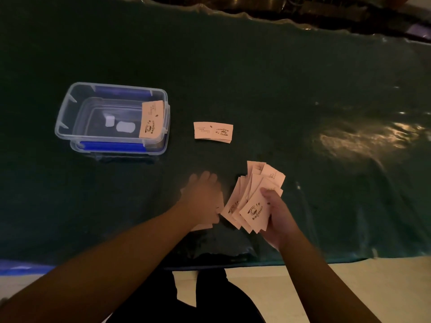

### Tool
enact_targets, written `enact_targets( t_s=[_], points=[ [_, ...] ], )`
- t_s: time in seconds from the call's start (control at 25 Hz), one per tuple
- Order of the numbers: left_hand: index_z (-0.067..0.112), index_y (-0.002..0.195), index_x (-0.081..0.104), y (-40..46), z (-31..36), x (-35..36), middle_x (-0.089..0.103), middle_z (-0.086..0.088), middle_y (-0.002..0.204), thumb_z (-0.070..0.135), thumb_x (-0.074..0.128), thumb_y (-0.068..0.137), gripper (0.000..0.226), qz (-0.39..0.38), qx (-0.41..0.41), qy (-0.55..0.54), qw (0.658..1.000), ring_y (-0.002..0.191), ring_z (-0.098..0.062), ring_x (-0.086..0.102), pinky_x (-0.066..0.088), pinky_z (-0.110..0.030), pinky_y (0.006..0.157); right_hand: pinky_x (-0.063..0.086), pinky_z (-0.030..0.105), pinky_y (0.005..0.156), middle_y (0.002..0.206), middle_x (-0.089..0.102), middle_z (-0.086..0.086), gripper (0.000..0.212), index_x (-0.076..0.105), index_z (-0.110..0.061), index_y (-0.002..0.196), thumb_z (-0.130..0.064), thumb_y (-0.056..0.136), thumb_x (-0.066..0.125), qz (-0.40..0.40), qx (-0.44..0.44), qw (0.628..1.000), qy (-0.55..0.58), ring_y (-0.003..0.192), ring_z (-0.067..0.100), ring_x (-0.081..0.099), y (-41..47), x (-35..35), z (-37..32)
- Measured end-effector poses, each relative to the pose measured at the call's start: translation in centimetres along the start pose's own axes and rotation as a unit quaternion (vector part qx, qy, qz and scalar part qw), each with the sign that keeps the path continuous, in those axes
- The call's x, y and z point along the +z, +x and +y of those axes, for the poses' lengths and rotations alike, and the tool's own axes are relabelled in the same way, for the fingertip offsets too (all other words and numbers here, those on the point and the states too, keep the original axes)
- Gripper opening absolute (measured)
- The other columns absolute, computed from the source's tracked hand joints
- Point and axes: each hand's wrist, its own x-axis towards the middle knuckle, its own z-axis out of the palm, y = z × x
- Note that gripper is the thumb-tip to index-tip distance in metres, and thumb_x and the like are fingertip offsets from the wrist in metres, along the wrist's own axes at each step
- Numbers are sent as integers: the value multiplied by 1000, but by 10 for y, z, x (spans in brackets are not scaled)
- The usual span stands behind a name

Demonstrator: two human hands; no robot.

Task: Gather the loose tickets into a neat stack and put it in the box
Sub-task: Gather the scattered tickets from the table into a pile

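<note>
My right hand [277, 215] grips a fanned bunch of pale coffee tickets [253, 197] near the table's front edge, thumb on top. My left hand [202, 198] is blurred, palm down just left of the fan, over a few tickets [203, 227] lying on the cloth; whether it holds any I cannot tell. A small neat stack of tickets [212, 132] lies further back, in the middle. The clear plastic box [70, 106] with blue clips stands at the left, with a stack of tickets [151, 120] leaning against its right inner wall.
A dark green, shiny cloth [303, 89] covers the table, rippled at the far edge. Two small white pieces [121, 124] lie on the box's floor. My dark-clothed legs and a pale floor show below the table's front edge [233, 264].
</note>
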Motion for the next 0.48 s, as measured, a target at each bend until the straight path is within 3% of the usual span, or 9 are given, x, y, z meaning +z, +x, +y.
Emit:
enact_targets(
  t_s=[0.12, 0.2, 0.28, 0.36, 0.48],
  points=[
    [27, 147, 48, 6, -10, -9, 37, -6, 154, 47, 79, 76, 80, -12, 56, -28, 998, 142, -29, 29, 32, -64, 111, 65, 51, 78, 96, 84, 6, 27, 67, -30, 129, -34, 104, 58, -4, -11, 1000, 0, 99, 34, 77, -1, -4, -4],
    [37, 151, 39, 6, -16, -11, 27, -3, 162, 38, 80, 77, 85, -35, 34, -82, 995, 149, -30, 21, 27, -69, 113, 65, 52, 79, 98, 83, 8, 27, 67, -30, 128, -34, 103, 59, -2, -12, 1000, -3, 100, 34, 77, -1, -7, -5],
    [37, 156, 28, 2, -18, -3, 24, -3, 163, 44, 81, 76, 96, -25, -95, -149, 984, 150, -31, 22, 32, -68, 112, 64, 57, 87, 103, 80, 11, 27, 68, -28, 128, -35, 103, 59, 5, -2, 1000, -12, 102, 36, 76, -1, -6, -5],
    [32, 156, 24, -5, -18, 8, 28, -4, 161, 59, 80, 75, 102, -8, -234, -218, 947, 147, -32, 29, 40, -63, 110, 60, 62, 96, 111, 77, 14, 29, 66, -27, 131, -37, 104, 59, 13, 10, 999, -34, 108, 38, 75, 2, -2, -5],
    [28, 156, 28, -4, -19, 16, 33, -4, 160, 76, 68, 78, 101, 32, -292, -229, 928, 147, -32, 34, 43, -57, 110, 56, 64, 102, 123, 74, 18, 30, 64, -27, 133, -39, 105, 59, 11, 22, 998, -63, 113, 38, 74, 8, 11, -8]
  ],
)
